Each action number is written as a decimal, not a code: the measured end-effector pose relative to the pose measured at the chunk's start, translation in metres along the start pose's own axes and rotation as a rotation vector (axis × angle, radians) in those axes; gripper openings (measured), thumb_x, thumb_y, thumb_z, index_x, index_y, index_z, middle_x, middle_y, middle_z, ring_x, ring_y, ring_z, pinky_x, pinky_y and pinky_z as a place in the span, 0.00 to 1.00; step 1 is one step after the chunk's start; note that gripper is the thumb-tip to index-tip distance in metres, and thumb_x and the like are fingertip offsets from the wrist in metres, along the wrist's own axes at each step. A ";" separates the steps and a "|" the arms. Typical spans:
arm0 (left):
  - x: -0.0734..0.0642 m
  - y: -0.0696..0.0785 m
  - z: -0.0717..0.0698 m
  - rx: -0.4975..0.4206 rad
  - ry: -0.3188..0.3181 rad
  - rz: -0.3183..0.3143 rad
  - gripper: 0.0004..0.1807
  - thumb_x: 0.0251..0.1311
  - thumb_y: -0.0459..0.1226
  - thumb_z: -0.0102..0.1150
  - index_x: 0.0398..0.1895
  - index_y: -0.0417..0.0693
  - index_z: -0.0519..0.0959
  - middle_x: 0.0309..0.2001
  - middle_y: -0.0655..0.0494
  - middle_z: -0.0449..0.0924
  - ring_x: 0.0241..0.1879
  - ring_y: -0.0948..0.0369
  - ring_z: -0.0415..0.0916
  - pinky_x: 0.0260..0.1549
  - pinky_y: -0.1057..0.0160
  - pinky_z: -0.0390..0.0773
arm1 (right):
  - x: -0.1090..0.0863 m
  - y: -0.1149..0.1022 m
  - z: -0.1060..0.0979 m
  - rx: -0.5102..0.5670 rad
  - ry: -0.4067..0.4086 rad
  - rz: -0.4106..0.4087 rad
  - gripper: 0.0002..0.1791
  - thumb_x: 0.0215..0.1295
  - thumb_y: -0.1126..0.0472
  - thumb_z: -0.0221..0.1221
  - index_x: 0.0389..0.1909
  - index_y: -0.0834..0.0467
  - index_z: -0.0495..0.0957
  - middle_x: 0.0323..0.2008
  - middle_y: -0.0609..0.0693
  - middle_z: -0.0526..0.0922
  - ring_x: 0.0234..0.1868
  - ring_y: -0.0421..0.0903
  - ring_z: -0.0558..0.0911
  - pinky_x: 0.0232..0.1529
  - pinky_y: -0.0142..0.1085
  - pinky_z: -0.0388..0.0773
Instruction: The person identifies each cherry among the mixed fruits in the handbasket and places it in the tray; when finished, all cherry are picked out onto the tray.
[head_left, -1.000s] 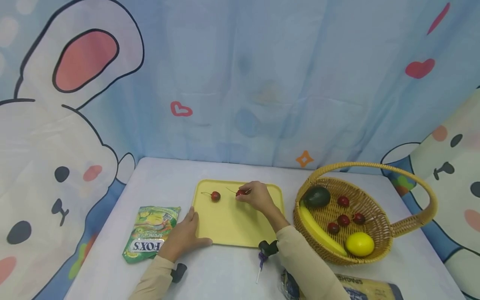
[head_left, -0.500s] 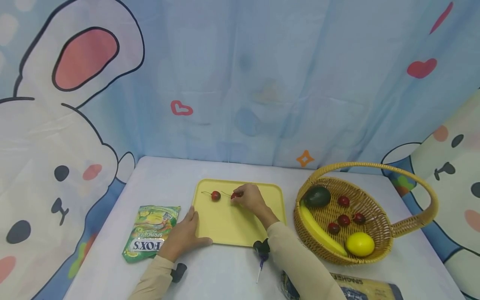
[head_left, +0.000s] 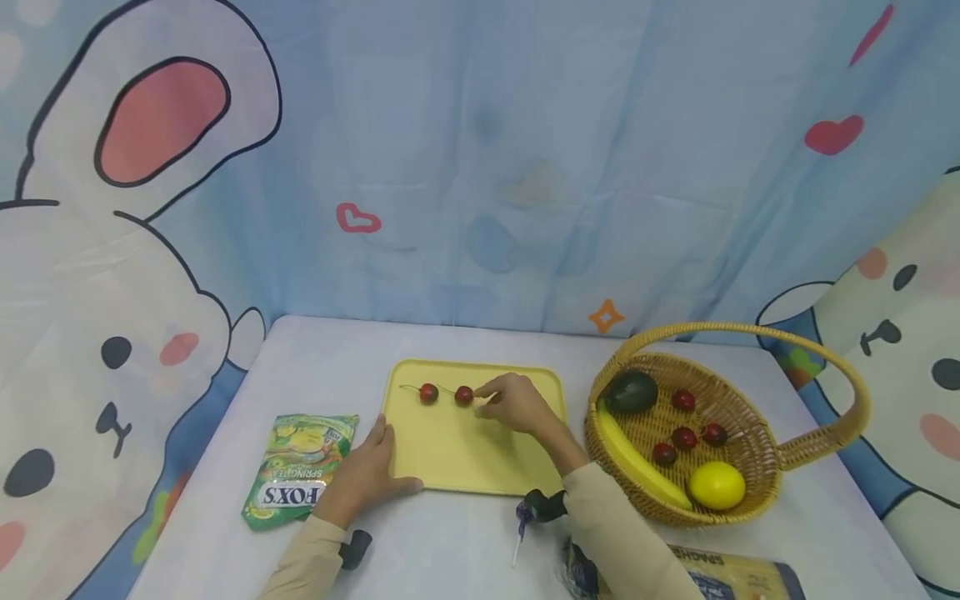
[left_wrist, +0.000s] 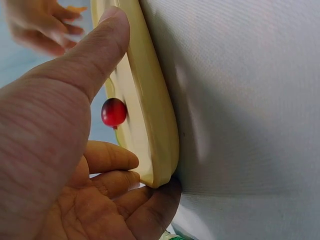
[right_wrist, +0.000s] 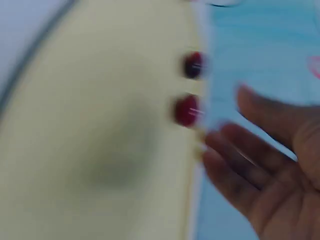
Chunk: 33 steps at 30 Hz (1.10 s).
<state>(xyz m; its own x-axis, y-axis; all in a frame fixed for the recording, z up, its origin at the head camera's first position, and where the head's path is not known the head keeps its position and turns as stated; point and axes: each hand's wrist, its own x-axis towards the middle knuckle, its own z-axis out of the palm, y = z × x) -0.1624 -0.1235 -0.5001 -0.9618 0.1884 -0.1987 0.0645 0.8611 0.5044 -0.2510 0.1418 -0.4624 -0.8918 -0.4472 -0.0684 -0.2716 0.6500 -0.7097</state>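
Two red cherries with thin stems lie on the yellow tray (head_left: 465, 458): a left cherry (head_left: 428, 393) and a right cherry (head_left: 464, 396), side by side near the far rim. My right hand (head_left: 517, 404) is just right of the right cherry. Its thumb and fingers are apart in the right wrist view, with nothing between them. My left hand (head_left: 367, 475) holds the tray's near left corner. In the left wrist view, the thumb lies along the rim and the fingers (left_wrist: 150, 210) bend against the corner.
Right of the tray stands a wicker basket (head_left: 761, 492) with an avocado, a banana, a lemon and several cherries. A FOX'S candy bag (head_left: 288, 467) lies left. A lollipop (head_left: 521, 521) and a spaghetti pack (head_left: 738, 573) are in front. A printed curtain (head_left: 480, 167) hangs behind.
My right hand carried the second cherry left towards the first and let it go. It has since drawn back a little to the right. The left hand stays at the tray.
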 end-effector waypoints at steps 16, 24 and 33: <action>-0.001 -0.001 0.000 -0.008 -0.006 0.005 0.62 0.48 0.58 0.73 0.75 0.29 0.53 0.77 0.33 0.46 0.71 0.36 0.59 0.66 0.42 0.68 | -0.138 0.103 -0.159 0.276 0.261 0.390 0.32 0.67 0.47 0.63 0.65 0.63 0.74 0.58 0.57 0.82 0.55 0.53 0.84 0.64 0.57 0.72; -0.003 -0.002 0.002 0.002 -0.016 0.013 0.62 0.48 0.60 0.73 0.74 0.29 0.55 0.77 0.32 0.47 0.70 0.35 0.60 0.64 0.41 0.70 | -0.130 0.153 -0.156 0.311 0.674 0.821 0.32 0.67 0.50 0.64 0.68 0.59 0.71 0.69 0.64 0.69 0.67 0.64 0.70 0.67 0.62 0.66; -0.004 0.000 0.001 0.014 0.000 0.027 0.61 0.48 0.58 0.74 0.73 0.28 0.56 0.76 0.30 0.49 0.69 0.36 0.62 0.62 0.43 0.72 | -0.128 0.168 -0.149 0.177 0.568 0.845 0.29 0.64 0.52 0.67 0.63 0.61 0.76 0.64 0.69 0.72 0.44 0.57 0.81 0.37 0.43 0.82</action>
<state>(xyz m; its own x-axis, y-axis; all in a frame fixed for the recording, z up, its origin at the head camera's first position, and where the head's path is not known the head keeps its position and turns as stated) -0.1584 -0.1237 -0.5001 -0.9596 0.2118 -0.1855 0.0940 0.8620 0.4980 -0.2367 0.3998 -0.4685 -0.8187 0.4990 -0.2841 0.5388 0.4968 -0.6804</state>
